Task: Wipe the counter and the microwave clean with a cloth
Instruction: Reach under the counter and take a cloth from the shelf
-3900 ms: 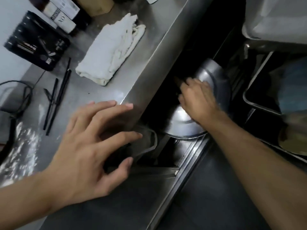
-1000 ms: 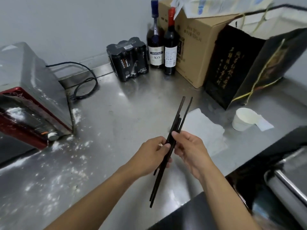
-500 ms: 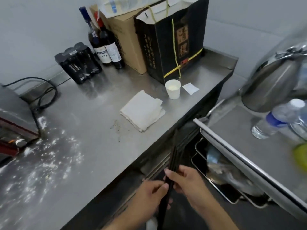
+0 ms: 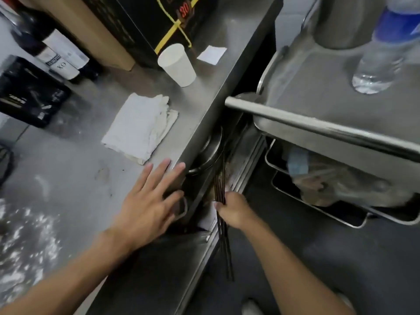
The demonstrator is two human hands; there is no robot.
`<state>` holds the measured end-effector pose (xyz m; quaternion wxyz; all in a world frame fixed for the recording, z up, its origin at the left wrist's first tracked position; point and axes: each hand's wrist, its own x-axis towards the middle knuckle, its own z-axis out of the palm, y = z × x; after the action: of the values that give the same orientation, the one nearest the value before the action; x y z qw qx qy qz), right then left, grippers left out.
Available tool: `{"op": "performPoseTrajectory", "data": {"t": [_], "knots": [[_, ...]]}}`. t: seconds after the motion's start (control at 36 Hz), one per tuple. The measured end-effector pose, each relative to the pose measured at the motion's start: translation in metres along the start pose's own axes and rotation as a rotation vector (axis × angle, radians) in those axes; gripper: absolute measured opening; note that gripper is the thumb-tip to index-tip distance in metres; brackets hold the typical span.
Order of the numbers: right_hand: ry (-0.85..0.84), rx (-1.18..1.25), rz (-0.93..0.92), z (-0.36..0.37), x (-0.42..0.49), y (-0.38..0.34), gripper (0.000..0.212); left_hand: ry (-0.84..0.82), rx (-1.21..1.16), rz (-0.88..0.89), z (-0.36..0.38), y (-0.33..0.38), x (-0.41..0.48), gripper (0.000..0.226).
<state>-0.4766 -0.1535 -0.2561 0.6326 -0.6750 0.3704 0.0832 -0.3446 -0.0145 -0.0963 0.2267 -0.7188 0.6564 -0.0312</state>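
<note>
A folded white cloth [image 4: 141,126] lies on the steel counter [image 4: 75,169] near its front edge. White powder [image 4: 25,244] is scattered over the counter's left part. My left hand [image 4: 147,205] rests flat on the counter edge, fingers spread, holding nothing, just below the cloth. My right hand [image 4: 234,210] is below counter level, shut on a bundle of black chopsticks [image 4: 223,235], whose tips point under the counter toward a metal pot lid [image 4: 209,153]. The microwave is out of view.
A white paper cup [image 4: 177,64], a paper slip [image 4: 211,54], a black gift bag [image 4: 145,21], a cardboard box, bottles [image 4: 61,55] and a black can pack [image 4: 27,94] stand at the back. A steel cart [image 4: 329,105] with a water bottle [image 4: 384,46] stands at the right.
My left hand has let go of the chopsticks and moved up onto the counter edge. My right hand alone now holds them, lowered toward the shelf under the counter. The view has tilted down.
</note>
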Motion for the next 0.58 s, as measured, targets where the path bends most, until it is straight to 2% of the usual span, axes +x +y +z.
{"op": "performPoseTrajectory", "data": {"t": [0.06, 0.14, 0.28, 0.44, 0.53, 0.58], "knots": [[-0.051, -0.160, 0.000, 0.014, 0.020, -0.004, 0.025, 0.026, -0.004, 0.014, 0.005, 0.000, -0.001, 0.041], [-0.066, -0.204, -0.001, 0.038, 0.044, -0.002, 0.028, 0.067, -0.037, 0.013, 0.007, 0.002, -0.001, 0.035], [0.092, 0.017, 0.023, 0.057, 0.085, 0.011, 0.026, 0.105, -0.148, 0.011, 0.012, 0.001, -0.002, 0.025], [0.160, 0.151, -0.038, 0.036, 0.136, 0.008, 0.027, 0.127, -0.175, 0.012, 0.016, -0.001, 0.001, 0.023], [0.261, 0.227, -0.021, 0.024, 0.154, 0.006, 0.032, 0.144, -0.203, 0.010, 0.018, -0.001, 0.001, 0.023], [0.272, 0.283, 0.008, 0.019, 0.164, 0.007, 0.032, 0.163, -0.224, 0.013, 0.020, -0.001, 0.001, 0.022]]}}
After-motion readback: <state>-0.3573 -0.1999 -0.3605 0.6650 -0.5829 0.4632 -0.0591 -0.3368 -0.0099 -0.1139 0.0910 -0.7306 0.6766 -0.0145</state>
